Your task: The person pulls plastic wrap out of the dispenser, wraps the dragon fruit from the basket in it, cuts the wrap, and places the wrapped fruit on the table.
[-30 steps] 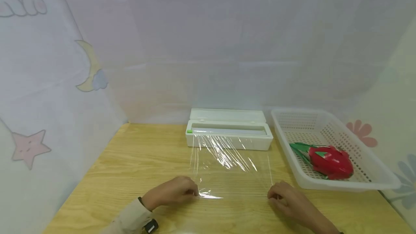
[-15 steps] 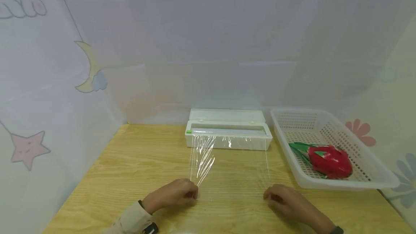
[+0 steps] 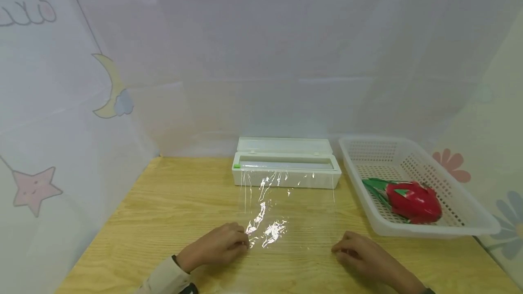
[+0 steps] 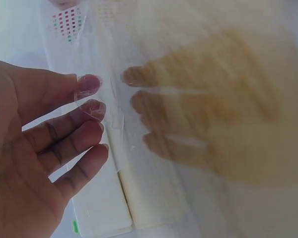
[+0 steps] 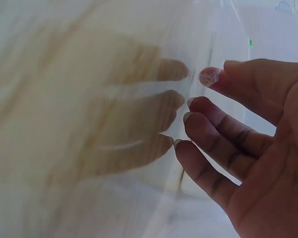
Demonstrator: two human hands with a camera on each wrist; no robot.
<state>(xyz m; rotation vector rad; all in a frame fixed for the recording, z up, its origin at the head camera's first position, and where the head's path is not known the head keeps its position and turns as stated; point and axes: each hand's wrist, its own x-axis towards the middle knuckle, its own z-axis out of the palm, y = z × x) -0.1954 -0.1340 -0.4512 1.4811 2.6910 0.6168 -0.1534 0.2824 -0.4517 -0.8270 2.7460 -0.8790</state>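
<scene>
A clear sheet of cling film (image 3: 294,230) stretches toward me from a white cling film dispenser (image 3: 286,178) with its lid up. At the film's near left corner is my left hand (image 3: 220,245). In the left wrist view, its thumb and fingertips (image 4: 92,84) stand slightly apart, with wrinkled film clinging to them. My right hand (image 3: 365,255) is at the near right corner. Its fingers (image 5: 203,166) reach down to the tabletop in the right wrist view, apart from the thumb, which has a bit of film on its tip.
Right of the dispenser stands a white perforated basket (image 3: 367,203) with a red dragon fruit (image 3: 414,201) with green leaves inside. The wooden table (image 3: 171,208) meets a pale cloth backdrop (image 3: 245,58) behind the dispenser.
The film's streaky creases have eased and its glare has shifted toward the near left. My right hand has shifted slightly left; my left hand has stayed nearly in place.
</scene>
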